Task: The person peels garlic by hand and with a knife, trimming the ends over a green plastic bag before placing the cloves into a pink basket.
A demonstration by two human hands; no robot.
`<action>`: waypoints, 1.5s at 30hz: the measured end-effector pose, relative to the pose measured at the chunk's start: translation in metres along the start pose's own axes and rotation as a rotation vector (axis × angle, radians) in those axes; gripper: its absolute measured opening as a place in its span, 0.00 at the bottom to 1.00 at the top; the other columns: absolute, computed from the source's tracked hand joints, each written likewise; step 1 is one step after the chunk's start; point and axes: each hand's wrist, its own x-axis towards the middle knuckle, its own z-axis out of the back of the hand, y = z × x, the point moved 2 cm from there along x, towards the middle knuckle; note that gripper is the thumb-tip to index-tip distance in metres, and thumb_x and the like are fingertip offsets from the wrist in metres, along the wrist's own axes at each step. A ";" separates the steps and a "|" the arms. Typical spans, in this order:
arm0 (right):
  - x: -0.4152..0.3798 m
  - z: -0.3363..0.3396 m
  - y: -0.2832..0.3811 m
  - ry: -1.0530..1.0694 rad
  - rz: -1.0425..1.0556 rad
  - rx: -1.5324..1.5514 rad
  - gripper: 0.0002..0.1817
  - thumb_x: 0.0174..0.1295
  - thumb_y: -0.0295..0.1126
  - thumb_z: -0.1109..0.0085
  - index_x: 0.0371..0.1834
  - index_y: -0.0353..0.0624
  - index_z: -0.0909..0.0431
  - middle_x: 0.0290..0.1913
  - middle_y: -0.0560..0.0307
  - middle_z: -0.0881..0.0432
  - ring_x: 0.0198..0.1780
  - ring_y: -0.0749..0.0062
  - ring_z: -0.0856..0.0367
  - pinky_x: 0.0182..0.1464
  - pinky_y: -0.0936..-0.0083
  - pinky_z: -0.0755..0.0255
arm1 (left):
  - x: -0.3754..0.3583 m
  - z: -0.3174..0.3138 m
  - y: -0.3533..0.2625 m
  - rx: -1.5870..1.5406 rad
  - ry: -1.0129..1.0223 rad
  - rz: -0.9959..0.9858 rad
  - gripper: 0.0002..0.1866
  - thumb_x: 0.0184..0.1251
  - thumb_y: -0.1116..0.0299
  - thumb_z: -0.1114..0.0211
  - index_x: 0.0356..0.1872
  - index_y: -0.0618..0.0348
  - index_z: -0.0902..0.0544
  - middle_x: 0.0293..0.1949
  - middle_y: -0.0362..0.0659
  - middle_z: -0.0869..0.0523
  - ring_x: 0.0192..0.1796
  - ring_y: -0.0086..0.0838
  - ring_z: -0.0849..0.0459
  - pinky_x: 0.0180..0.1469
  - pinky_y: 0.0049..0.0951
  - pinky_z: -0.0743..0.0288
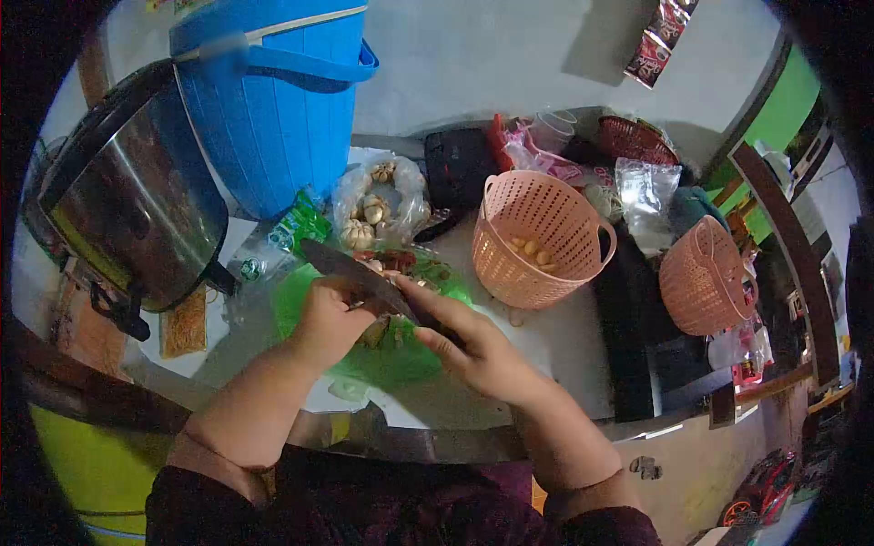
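My right hand (478, 350) is closed around a knife (350, 273) with a broad dark blade, which slants up to the left. Under the blade, my left hand (330, 318) has its fingers pinched together; what they hold is hidden behind the blade. Both hands are above a green plastic bag (350, 366) spread on the white table, with garlic skins and pieces lying on it. Just beyond, whole garlic bulbs (358, 235) lie in a clear plastic bag (414, 196). A pink perforated basket (519, 214) to the right contains pale peeled garlic cloves (534, 252).
A large blue lidded bucket (273, 127) and a dark metal pot (146, 200) stand at the left. A second pink basket (699, 282) is at the right. Behind lie a dark red basket (635, 141) and a clear bag (645, 205). Sachets (657, 45) hang on the wall.
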 end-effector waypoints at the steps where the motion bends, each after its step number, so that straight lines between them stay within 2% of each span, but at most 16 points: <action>1: 0.000 0.001 0.004 -0.005 -0.032 -0.011 0.28 0.69 0.31 0.47 0.73 0.47 0.40 0.65 0.43 0.29 0.67 0.52 0.31 0.67 0.65 0.37 | 0.000 0.001 0.000 0.019 0.020 -0.038 0.17 0.57 0.86 0.37 0.49 0.66 0.20 0.45 0.43 0.15 0.49 0.25 0.18 0.54 0.27 0.24; 4: -0.001 0.004 0.015 0.057 -0.225 -0.102 0.29 0.69 0.32 0.47 0.74 0.51 0.40 0.62 0.42 0.27 0.61 0.48 0.26 0.61 0.64 0.31 | 0.000 0.000 0.000 0.113 0.030 -0.051 0.18 0.56 0.88 0.40 0.49 0.67 0.21 0.45 0.43 0.15 0.50 0.25 0.18 0.54 0.27 0.23; 7: -0.003 0.002 0.010 0.006 -0.142 -0.138 0.30 0.70 0.32 0.48 0.74 0.52 0.42 0.60 0.43 0.26 0.56 0.50 0.22 0.55 0.63 0.28 | 0.000 -0.002 -0.005 0.054 0.042 0.108 0.16 0.57 0.88 0.40 0.47 0.67 0.21 0.44 0.43 0.15 0.49 0.25 0.17 0.54 0.27 0.24; 11: -0.004 0.000 -0.001 0.013 -0.247 0.263 0.29 0.72 0.34 0.50 0.75 0.54 0.42 0.56 0.53 0.22 0.37 0.69 0.21 0.39 0.73 0.26 | 0.003 -0.005 -0.005 -0.055 0.063 0.041 0.11 0.61 0.85 0.39 0.45 0.66 0.22 0.43 0.42 0.15 0.47 0.24 0.17 0.53 0.26 0.24; 13: -0.004 0.004 0.002 0.055 -0.427 0.488 0.28 0.73 0.35 0.51 0.75 0.54 0.42 0.55 0.58 0.22 0.31 0.79 0.26 0.33 0.80 0.29 | 0.004 -0.008 -0.011 -0.123 0.072 0.050 0.09 0.63 0.83 0.38 0.44 0.65 0.22 0.41 0.41 0.15 0.46 0.22 0.17 0.53 0.25 0.24; 14: -0.004 0.000 -0.002 0.005 -0.428 0.585 0.27 0.73 0.36 0.51 0.75 0.54 0.42 0.47 0.64 0.23 0.27 0.86 0.35 0.29 0.87 0.36 | 0.004 -0.004 -0.002 -0.067 0.113 -0.014 0.09 0.65 0.81 0.38 0.45 0.65 0.23 0.40 0.39 0.16 0.45 0.21 0.18 0.52 0.24 0.24; 17: -0.003 0.005 0.005 -0.036 -0.572 0.703 0.27 0.73 0.36 0.51 0.75 0.55 0.41 0.39 0.65 0.26 0.27 0.85 0.34 0.29 0.85 0.35 | 0.007 -0.006 -0.006 -0.115 0.089 -0.003 0.09 0.65 0.80 0.37 0.45 0.64 0.23 0.40 0.39 0.16 0.45 0.21 0.17 0.51 0.23 0.24; 18: -0.003 0.008 0.008 -0.052 -0.621 0.676 0.26 0.73 0.36 0.51 0.74 0.56 0.40 0.32 0.67 0.31 0.27 0.85 0.34 0.29 0.85 0.37 | 0.007 -0.005 -0.001 -0.067 0.061 0.008 0.09 0.66 0.79 0.37 0.46 0.64 0.23 0.41 0.39 0.16 0.44 0.21 0.17 0.51 0.23 0.24; 24: -0.002 0.005 -0.008 -0.080 -0.579 0.694 0.27 0.73 0.36 0.51 0.75 0.56 0.40 0.30 0.68 0.31 0.27 0.85 0.35 0.29 0.86 0.38 | 0.010 -0.002 -0.008 -0.110 0.021 0.062 0.09 0.68 0.79 0.39 0.48 0.65 0.24 0.42 0.41 0.16 0.45 0.22 0.17 0.50 0.23 0.24; 28: -0.003 0.008 -0.004 -0.054 -0.565 0.664 0.27 0.74 0.36 0.52 0.75 0.56 0.42 0.32 0.67 0.31 0.28 0.85 0.34 0.30 0.86 0.37 | 0.013 0.001 -0.010 -0.050 -0.108 -0.012 0.09 0.67 0.80 0.40 0.47 0.65 0.24 0.40 0.42 0.15 0.44 0.24 0.16 0.49 0.23 0.23; 33: -0.003 0.007 0.000 -0.030 -0.471 0.645 0.28 0.74 0.36 0.53 0.76 0.56 0.45 0.38 0.65 0.27 0.28 0.87 0.35 0.29 0.87 0.37 | 0.012 0.000 -0.001 -0.115 -0.065 -0.031 0.09 0.66 0.83 0.40 0.45 0.64 0.24 0.41 0.43 0.15 0.45 0.23 0.16 0.49 0.24 0.23; 36: -0.003 0.008 0.008 0.057 -0.405 0.571 0.29 0.74 0.34 0.53 0.77 0.51 0.47 0.55 0.57 0.24 0.42 0.78 0.24 0.44 0.81 0.28 | 0.009 -0.002 0.000 -0.116 -0.037 -0.043 0.11 0.64 0.85 0.39 0.45 0.63 0.24 0.43 0.43 0.15 0.46 0.23 0.16 0.50 0.24 0.23; 38: -0.003 0.002 0.007 0.098 -0.268 0.470 0.31 0.74 0.33 0.53 0.78 0.51 0.50 0.43 0.62 0.30 0.34 0.83 0.30 0.36 0.84 0.32 | 0.007 0.002 0.011 -0.086 -0.010 -0.075 0.12 0.63 0.87 0.39 0.44 0.62 0.24 0.45 0.44 0.15 0.47 0.25 0.16 0.50 0.25 0.22; 41: -0.004 -0.006 0.000 0.114 -0.147 0.340 0.31 0.74 0.31 0.53 0.78 0.51 0.51 0.52 0.61 0.29 0.32 0.85 0.33 0.33 0.85 0.33 | 0.002 0.000 0.001 0.027 -0.053 -0.094 0.12 0.61 0.88 0.39 0.42 0.61 0.24 0.46 0.45 0.16 0.49 0.27 0.16 0.51 0.25 0.22; 42: -0.003 -0.007 -0.001 0.104 -0.107 0.295 0.31 0.74 0.31 0.53 0.78 0.51 0.50 0.57 0.60 0.29 0.33 0.85 0.33 0.33 0.85 0.33 | 0.003 -0.001 0.005 -0.063 -0.065 -0.124 0.11 0.61 0.87 0.38 0.40 0.62 0.25 0.47 0.46 0.16 0.50 0.28 0.17 0.51 0.26 0.22; 45: -0.004 -0.006 0.003 0.099 -0.126 0.269 0.30 0.74 0.31 0.53 0.77 0.49 0.49 0.68 0.60 0.33 0.33 0.85 0.33 0.34 0.85 0.32 | 0.003 0.000 0.006 0.017 -0.052 -0.155 0.10 0.61 0.87 0.37 0.38 0.62 0.26 0.46 0.46 0.16 0.51 0.28 0.17 0.52 0.27 0.22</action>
